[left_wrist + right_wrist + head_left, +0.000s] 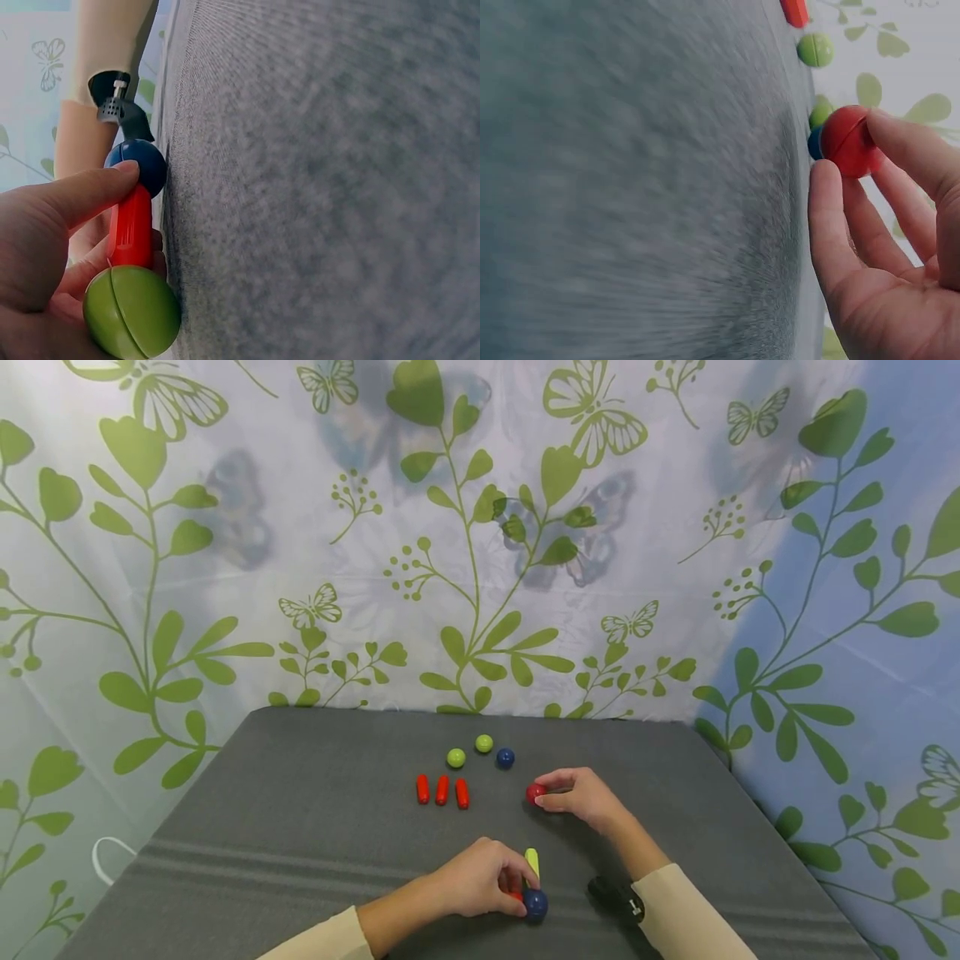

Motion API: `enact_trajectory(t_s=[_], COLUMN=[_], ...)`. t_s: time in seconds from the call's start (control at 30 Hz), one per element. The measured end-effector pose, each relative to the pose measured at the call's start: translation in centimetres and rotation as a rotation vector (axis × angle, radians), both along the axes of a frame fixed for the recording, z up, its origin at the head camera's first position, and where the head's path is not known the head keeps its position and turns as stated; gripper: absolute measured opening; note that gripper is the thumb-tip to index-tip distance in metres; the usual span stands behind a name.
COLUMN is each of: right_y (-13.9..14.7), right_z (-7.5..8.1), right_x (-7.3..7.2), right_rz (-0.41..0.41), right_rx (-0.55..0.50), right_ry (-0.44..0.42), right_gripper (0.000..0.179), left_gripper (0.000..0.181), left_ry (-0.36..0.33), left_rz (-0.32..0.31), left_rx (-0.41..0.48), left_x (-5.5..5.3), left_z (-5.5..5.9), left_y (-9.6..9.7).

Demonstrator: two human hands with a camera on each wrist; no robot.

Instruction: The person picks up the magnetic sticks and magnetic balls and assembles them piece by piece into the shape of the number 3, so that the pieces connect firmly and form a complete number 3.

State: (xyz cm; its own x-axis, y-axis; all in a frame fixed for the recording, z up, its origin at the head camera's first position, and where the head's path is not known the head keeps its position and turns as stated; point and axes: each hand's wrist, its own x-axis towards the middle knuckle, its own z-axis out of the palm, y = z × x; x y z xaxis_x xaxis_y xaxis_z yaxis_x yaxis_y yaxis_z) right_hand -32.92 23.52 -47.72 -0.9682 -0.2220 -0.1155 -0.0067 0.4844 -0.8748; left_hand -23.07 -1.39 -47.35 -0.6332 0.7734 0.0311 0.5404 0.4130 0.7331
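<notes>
My left hand (480,878) grips a red rod (133,232) with its thumb against the blue ball (535,904) at one end. A green ball (133,311) sits at the rod's other end, as the left wrist view shows. Just behind the blue ball in the head view is a yellow-green rod (532,860); whether it joins the ball I cannot tell. Farther back and to the right, my right hand (583,797) pinches a red ball (847,142) between thumb and fingers. In the right wrist view, the ball's seam faces the camera.
Beyond the hands lie two green balls (483,743) and another blue ball (506,758). Three red rods (442,790) form a row left of them on the grey tabletop (300,793). A patterned curtain (480,568) hangs behind the table's far edge.
</notes>
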Motion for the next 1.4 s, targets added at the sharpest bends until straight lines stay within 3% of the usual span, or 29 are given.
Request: enact_trajectory(t_s=[0.2, 0.57, 0.87, 1.4], right_y=[-0.3, -0.3, -0.9, -1.3], right_z=[0.1, 0.3, 0.5, 0.3], right_x=[1.8, 3.6, 4.7, 5.4], right_rz=[0.061, 0.105, 0.173, 0.170], right_rx=[-0.031, 0.052, -0.024, -0.052], right_ry=[-0.033, -0.038, -0.073, -0.070], right_gripper=[0.041, 0.038, 0.035, 0.034], left_gripper=[0.024, 0.024, 0.025, 0.023], left_ry=[0.010, 0.007, 0.025, 0.006], left_rz=[-0.003, 0.005, -0.017, -0.018], left_rx=[-0.004, -0.005, 0.022, 0.016], left_x=[-0.1, 0.0, -0.3, -0.4], left_z=[0.0, 0.2, -0.2, 0.0], left_y=[0.1, 0.1, 0.0, -0.1])
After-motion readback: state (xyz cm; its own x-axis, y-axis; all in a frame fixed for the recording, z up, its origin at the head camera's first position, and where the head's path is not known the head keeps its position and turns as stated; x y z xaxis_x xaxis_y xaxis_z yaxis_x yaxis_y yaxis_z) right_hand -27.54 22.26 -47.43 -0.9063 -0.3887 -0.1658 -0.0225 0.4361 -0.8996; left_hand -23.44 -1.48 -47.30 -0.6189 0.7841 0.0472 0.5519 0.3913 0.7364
